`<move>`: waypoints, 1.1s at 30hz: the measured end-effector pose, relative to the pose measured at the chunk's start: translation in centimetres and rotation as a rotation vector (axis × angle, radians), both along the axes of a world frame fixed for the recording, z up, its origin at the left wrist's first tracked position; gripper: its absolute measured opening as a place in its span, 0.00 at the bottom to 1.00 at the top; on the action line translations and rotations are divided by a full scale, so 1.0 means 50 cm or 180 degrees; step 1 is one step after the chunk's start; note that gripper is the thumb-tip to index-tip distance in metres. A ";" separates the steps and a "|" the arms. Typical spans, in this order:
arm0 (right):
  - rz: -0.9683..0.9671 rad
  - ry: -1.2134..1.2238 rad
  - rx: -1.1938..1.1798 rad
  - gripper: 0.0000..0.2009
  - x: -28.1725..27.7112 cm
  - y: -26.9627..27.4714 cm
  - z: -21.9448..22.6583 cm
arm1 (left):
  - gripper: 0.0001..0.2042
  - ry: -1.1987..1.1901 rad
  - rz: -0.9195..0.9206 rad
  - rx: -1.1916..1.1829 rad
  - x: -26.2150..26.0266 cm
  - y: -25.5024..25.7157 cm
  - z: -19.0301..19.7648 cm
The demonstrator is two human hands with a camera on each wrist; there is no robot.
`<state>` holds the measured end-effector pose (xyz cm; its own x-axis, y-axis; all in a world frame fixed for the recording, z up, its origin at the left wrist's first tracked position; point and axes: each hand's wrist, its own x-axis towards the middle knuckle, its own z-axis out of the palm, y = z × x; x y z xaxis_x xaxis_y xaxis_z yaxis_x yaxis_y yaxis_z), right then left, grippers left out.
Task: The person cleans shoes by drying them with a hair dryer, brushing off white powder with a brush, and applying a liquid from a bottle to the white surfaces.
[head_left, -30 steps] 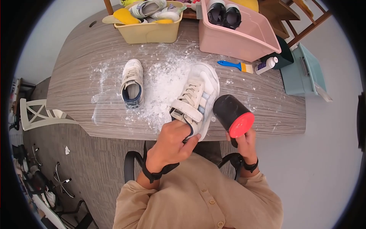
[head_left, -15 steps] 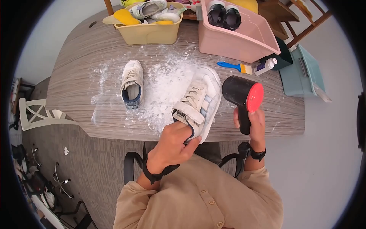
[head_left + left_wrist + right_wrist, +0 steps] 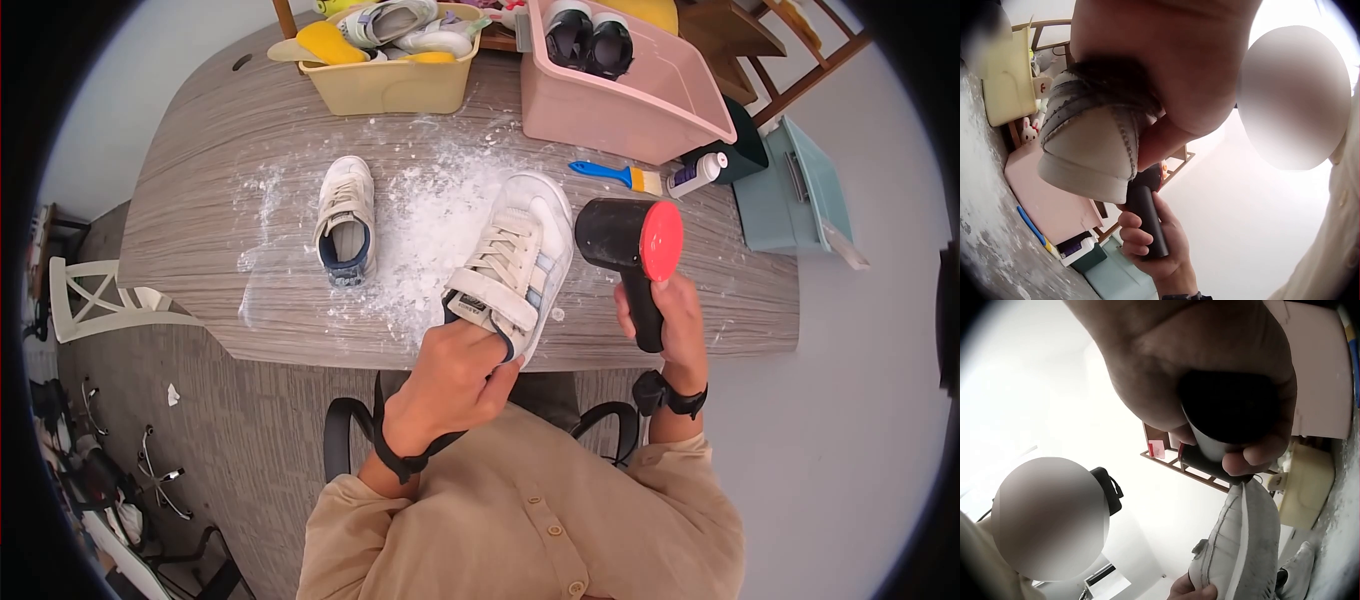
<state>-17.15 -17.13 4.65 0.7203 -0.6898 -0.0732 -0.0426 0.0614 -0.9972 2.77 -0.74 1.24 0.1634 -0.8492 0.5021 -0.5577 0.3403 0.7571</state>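
Observation:
In the head view the left hand (image 3: pixel 450 380) has its fingers inside the opening of a white shoe (image 3: pixel 515 250) and its thumb outside on the heel, holding it up over the table edge. The right hand (image 3: pixel 670 320) grips the handle of a black tool with a red round face (image 3: pixel 661 241); the tool's dark end points at the side of the shoe, close to it. The left wrist view shows the shoe's heel (image 3: pixel 1088 150) and the black handle (image 3: pixel 1147 222) in the curled fingers. A second white shoe (image 3: pixel 346 220) stands on the table.
White powder (image 3: pixel 430 220) covers the middle of the table. Behind are a yellow bin (image 3: pixel 390 88) with shoes and a pink bin (image 3: pixel 610 115) with black shoes. A blue-handled brush (image 3: pixel 605 170) and white bottle (image 3: pixel 697 174) lie at right, near a teal bin (image 3: pixel 785 205).
The right hand has raised the black tool and turned it so that its red face points right. The held shoe has shifted and tilted slightly, still in the left hand.

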 end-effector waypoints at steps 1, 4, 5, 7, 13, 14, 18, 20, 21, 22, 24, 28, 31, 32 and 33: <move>-0.0037 0.0031 -0.0003 0.22 0.001 0.002 0.001 | 0.07 -0.0016 0.0007 0.0001 -0.001 -0.001 -0.002; 0.0001 0.0080 0.0004 0.21 -0.001 0.003 -0.001 | 0.08 -0.0038 0.0013 0.0019 -0.002 0.000 -0.006; 0.0014 0.0098 0.0022 0.21 -0.001 0.007 0.000 | 0.08 -0.0041 0.0012 0.0031 -0.002 0.000 -0.007; 0.0041 0.0131 0.0055 0.21 0.001 0.016 0.004 | 0.08 -0.0020 0.0016 0.0047 0.000 -0.001 -0.009; 0.0007 0.0246 0.0146 0.20 -0.004 0.031 -0.016 | 0.09 0.0165 0.0011 0.0061 0.002 -0.002 -0.007; 0.0065 0.0230 0.0136 0.19 -0.003 0.038 -0.019 | 0.09 0.0212 -0.0002 0.0079 0.003 -0.002 -0.009; 0.0233 0.0297 0.0023 0.16 -0.011 0.067 -0.034 | 0.09 0.0359 0.0038 0.0165 0.007 -0.003 -0.012; 0.0284 0.0306 -0.0025 0.15 -0.012 0.081 -0.036 | 0.08 0.0404 0.0050 0.0225 0.008 -0.004 -0.008; 0.0320 0.0336 -0.0037 0.15 -0.016 0.087 -0.041 | 0.08 0.0430 0.0065 0.0192 0.007 -0.005 -0.010; 0.0352 0.0326 -0.0054 0.15 -0.019 0.090 -0.045 | 0.08 0.0457 0.0078 0.0161 0.007 -0.008 -0.014; 0.0410 0.0305 -0.0087 0.15 -0.025 0.097 -0.051 | 0.07 0.0500 0.0141 0.0170 0.006 -0.008 -0.014; 0.0479 0.0492 0.0084 0.14 -0.040 0.123 -0.051 | 0.06 0.0502 0.0276 0.0227 0.011 -0.008 -0.004; 0.0493 0.0474 0.0150 0.15 -0.046 0.144 -0.055 | 0.07 0.0499 0.0292 0.0167 0.015 -0.009 -0.013; 0.0437 0.0433 0.0178 0.16 -0.047 0.142 -0.054 | 0.07 0.0504 0.0281 0.0141 0.014 -0.009 -0.017; 0.0379 0.0391 0.0203 0.16 -0.048 0.137 -0.053 | 0.07 0.0517 0.0245 0.0209 0.015 -0.008 -0.017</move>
<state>-19.55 -10.30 2.01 0.7796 -0.5912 -0.2065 -0.1745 0.1116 -0.9783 3.50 -1.12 0.39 0.3035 -0.8611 0.4078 -0.4488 0.2484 0.8584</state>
